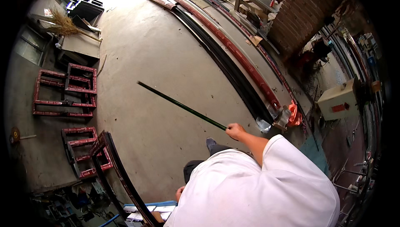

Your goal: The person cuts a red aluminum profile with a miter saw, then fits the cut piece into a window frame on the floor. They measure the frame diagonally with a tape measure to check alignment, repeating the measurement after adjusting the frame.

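My right hand (pixel 236 131) is closed around one end of a long, thin dark green rod (pixel 183 107). The rod slants away to the far left, above the concrete floor. Low at the front of the body, only a small part of my left hand (pixel 179 193) shows beside the white shirt. Its fingers are mostly hidden, and I cannot make out whether it holds anything.
Long black profiles (pixel 225 62) and red-wrapped profiles (pixel 239 54) lie along the floor on the right. Red-and-black rectangular frames (pixel 64 113) stand at the left, below a straw broom (pixel 62 23). A pale box (pixel 338 101) stands far right, near a brick wall (pixel 306 12).
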Action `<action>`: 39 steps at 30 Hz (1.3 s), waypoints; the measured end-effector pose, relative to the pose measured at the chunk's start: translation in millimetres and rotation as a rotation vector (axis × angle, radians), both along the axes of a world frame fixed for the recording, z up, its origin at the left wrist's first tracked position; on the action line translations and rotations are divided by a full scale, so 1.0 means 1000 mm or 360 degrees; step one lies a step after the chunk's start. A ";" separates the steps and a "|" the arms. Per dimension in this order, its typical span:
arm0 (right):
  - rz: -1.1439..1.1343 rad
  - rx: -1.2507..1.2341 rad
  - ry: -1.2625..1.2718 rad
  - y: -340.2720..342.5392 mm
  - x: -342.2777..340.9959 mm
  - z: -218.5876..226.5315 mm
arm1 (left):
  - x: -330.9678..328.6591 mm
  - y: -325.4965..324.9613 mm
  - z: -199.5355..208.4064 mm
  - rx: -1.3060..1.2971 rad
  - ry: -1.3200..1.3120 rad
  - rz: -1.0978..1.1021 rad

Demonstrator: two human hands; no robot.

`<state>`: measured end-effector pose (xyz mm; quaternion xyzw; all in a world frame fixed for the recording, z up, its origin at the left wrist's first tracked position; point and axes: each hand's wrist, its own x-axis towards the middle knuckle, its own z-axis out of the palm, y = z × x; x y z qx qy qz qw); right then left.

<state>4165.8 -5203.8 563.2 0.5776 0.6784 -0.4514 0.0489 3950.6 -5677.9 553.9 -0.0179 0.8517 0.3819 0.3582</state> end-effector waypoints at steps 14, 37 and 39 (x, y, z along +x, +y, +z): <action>-0.0267 0.0027 0.0067 0.150 -0.280 0.027 | -0.389 0.216 -0.064 -0.0066 0.0346 -0.0661; -0.0738 -0.0210 -0.0190 0.447 -0.558 -0.031 | -0.806 0.564 -0.079 0.0073 -0.0196 -0.0878; -0.0699 -0.0129 -0.0162 0.519 -0.593 -0.017 | -0.823 0.601 -0.081 0.0184 -0.0236 -0.0859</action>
